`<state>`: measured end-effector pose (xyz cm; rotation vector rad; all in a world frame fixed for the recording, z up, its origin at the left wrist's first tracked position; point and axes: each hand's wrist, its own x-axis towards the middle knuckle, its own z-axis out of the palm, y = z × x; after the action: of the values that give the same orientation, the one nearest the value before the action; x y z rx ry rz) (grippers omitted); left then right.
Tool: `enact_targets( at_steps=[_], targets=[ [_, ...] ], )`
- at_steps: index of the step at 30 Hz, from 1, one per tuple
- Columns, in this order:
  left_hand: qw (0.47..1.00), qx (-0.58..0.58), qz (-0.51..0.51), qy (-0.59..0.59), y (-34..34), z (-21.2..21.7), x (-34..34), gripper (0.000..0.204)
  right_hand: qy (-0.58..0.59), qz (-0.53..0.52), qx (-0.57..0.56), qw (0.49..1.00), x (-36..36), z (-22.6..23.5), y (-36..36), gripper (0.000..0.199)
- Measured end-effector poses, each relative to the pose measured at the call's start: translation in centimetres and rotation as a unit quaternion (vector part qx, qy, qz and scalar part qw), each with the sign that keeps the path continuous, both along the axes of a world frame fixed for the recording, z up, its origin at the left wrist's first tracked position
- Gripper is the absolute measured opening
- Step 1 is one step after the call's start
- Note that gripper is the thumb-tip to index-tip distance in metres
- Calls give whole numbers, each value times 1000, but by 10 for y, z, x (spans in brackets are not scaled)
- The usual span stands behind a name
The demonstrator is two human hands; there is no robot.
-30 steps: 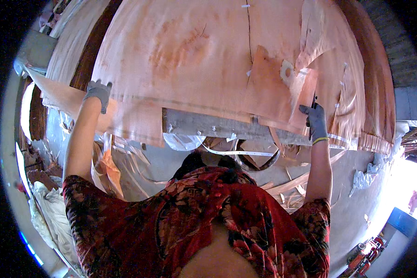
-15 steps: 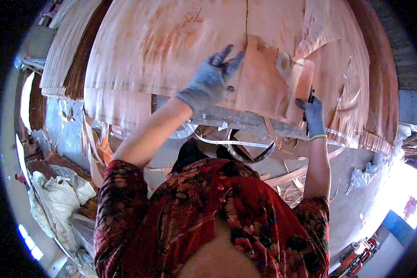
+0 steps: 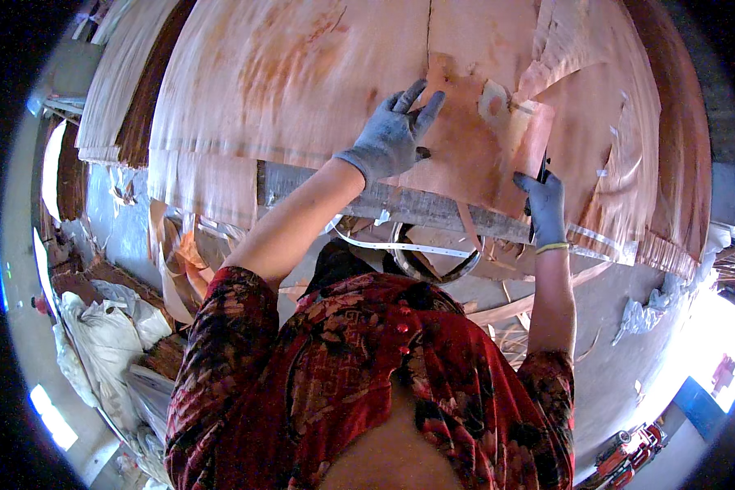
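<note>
My left hand (image 3: 388,136), in a grey glove with dark fingertips, has its fingers spread at the left edge of a reddish-brown veneer piece (image 3: 469,151). This piece lies over a larger pale wood veneer sheet (image 3: 302,98) and has an uneven top edge. At its right side, my right hand (image 3: 545,204), gloved too, closes round a slim black tool (image 3: 543,169); its exact kind is hard to make out. Next to that tool a narrow strip of veneer (image 3: 533,135) stands partly curled. A pale round knot mark (image 3: 492,101) shows near the top.
Below the sheets runs a grey board edge (image 3: 400,200). A round metal-rimmed container (image 3: 437,253) and a white perforated strip (image 3: 400,246) lie beneath it. Veneer scraps (image 3: 506,314) litter the floor. White sacking (image 3: 98,343) is at left, a red machine (image 3: 629,457) at lower right.
My left hand has shifted slightly right and down onto the veneer piece's left edge. My right hand keeps its grip on the black tool, a little further left in view.
</note>
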<state>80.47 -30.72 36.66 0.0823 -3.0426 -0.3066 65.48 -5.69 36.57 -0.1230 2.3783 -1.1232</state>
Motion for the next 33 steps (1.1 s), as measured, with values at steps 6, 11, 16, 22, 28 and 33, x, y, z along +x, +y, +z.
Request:
enact_targets(
  at_steps=[6,11,16,22,28,33],
  targets=[
    [1000,-19,-13,-13,2,4,-2,81,-22,18,-12,1000,2,-3,5,21],
    [997,-75,-18,-1,8,-11,-2,61,58,65,-8,996,1,0,10,30],
    [996,-57,23,67,13,-32,3,52,343,63,148,925,26,38,15,37],
    [975,126,147,106,22,-66,-10,38,267,220,9,938,44,63,-50,26],
    [959,184,210,42,15,-36,-29,23,47,243,53,967,34,34,-124,20],
    [952,210,198,105,13,-35,-28,15,313,341,108,880,7,-17,-135,17]
  ],
)
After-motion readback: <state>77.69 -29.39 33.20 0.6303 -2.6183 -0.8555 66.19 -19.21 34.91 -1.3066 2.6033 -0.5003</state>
